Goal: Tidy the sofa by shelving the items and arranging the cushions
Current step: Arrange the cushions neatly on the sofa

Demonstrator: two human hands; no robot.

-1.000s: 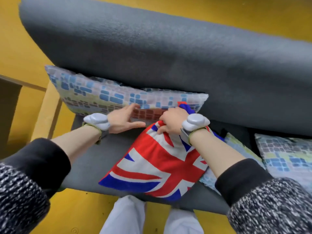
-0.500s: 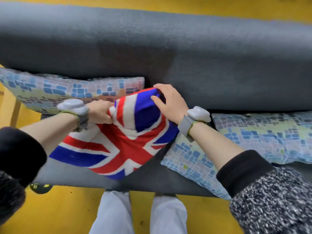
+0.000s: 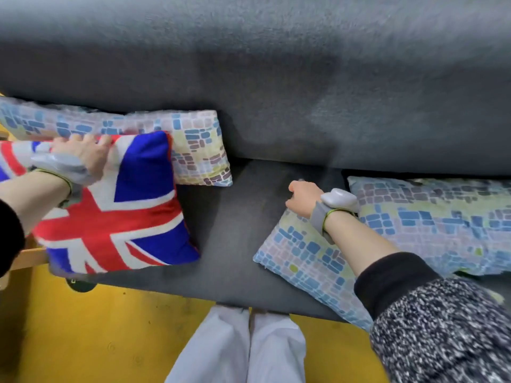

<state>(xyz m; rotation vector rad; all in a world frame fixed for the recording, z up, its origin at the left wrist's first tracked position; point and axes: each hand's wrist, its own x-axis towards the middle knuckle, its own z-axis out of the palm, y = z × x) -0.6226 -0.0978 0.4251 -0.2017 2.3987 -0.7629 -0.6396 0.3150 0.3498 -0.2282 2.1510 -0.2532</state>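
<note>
**Four cushions on a grey sofa, one under each of the hands**

Four cushions lie on the grey sofa (image 3: 249,78). The flag cushion (image 3: 119,214) has red, white and blue stripes. It sits at the left end of the seat and leans on the mosaic cushion at the back (image 3: 190,145), which stands against the backrest. The left hand (image 3: 83,153) is on the top edge of the flag cushion, with its fingers curled over that edge, holding it. A grey band sits on that wrist.

The right hand (image 3: 302,197) is well apart from the flag cushion, over on the right side. It is closed into a fist at the top corner of the near mosaic cushion (image 3: 304,255). I cannot tell if it is pinching the cloth or just touching it. This cushion lies flat and pokes out past the front of the seat. Another mosaic cushion (image 3: 431,217) lies just behind it, by the backrest.

Between the two pairs of cushions is bare grey seat. The floor (image 3: 83,341) is yellow. White trouser legs (image 3: 237,352) stand close to the sofa front. A bit of wooden frame (image 3: 30,255) shows at the left edge.
</note>
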